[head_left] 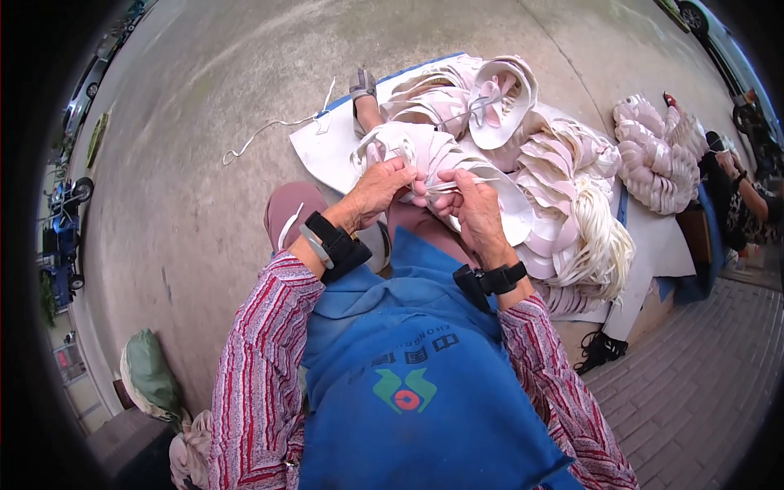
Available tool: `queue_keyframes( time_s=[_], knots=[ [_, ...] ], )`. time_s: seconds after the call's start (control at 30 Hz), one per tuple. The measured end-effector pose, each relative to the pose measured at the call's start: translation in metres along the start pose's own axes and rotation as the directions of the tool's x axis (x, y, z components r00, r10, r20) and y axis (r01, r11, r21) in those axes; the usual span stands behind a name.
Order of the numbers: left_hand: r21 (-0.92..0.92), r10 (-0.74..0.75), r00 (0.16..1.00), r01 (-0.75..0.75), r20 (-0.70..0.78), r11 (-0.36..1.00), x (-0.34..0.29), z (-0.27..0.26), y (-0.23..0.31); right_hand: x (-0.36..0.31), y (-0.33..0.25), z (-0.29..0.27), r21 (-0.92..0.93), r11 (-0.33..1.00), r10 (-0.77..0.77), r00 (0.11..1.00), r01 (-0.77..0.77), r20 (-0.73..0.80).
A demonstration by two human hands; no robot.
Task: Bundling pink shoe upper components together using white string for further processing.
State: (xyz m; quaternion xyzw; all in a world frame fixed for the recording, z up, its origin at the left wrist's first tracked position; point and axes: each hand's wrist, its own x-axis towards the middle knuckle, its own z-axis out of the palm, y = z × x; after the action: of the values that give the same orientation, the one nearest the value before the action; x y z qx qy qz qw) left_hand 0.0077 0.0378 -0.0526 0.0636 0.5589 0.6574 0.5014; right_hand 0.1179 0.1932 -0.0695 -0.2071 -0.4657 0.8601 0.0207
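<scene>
Over my lap, both hands work close together at a stack of pale pink and white shoe uppers [441, 155]. The fingers of my left hand [378, 192] are pinched together against the near upper, where a white shoelace [406, 149] loops near its edge. My right hand [475, 208] pinches the lace between thumb and forefinger, and a short end sticks out to the right. Between the two hands runs a bit of lace. The fingertips partly hide where it meets the upper. A large hank of white laces [600, 237] lies to the right.
More uppers [563, 155] are piled on a white sheet [322, 155] ahead and right. Another bundle [657, 151] lies farther right, near a seated person [751, 196]. A gloved hand [362, 84] shows beyond the stack. A loose lace [253, 139] trails onto concrete. A green bag [151, 371] stands left.
</scene>
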Motion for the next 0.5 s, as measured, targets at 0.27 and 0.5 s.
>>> queue_keyframes(
  time_s=[0.27, 0.5],
  knots=[
    [0.054, 0.07, 0.997, -0.071, 0.026, 0.996, 0.0, 0.0039, 0.0003, 0.0006, -0.0086, 0.0008, 0.004, 0.996, 0.088, 0.994, -0.088, -0.068],
    [0.368, 0.213, 0.975, -0.22, 0.061, 0.904, 0.0059, 0.0071, -0.005, -0.0055, -0.0022, 0.0066, -0.223, 0.97, 0.063, 0.989, -0.091, -0.132]
  ],
)
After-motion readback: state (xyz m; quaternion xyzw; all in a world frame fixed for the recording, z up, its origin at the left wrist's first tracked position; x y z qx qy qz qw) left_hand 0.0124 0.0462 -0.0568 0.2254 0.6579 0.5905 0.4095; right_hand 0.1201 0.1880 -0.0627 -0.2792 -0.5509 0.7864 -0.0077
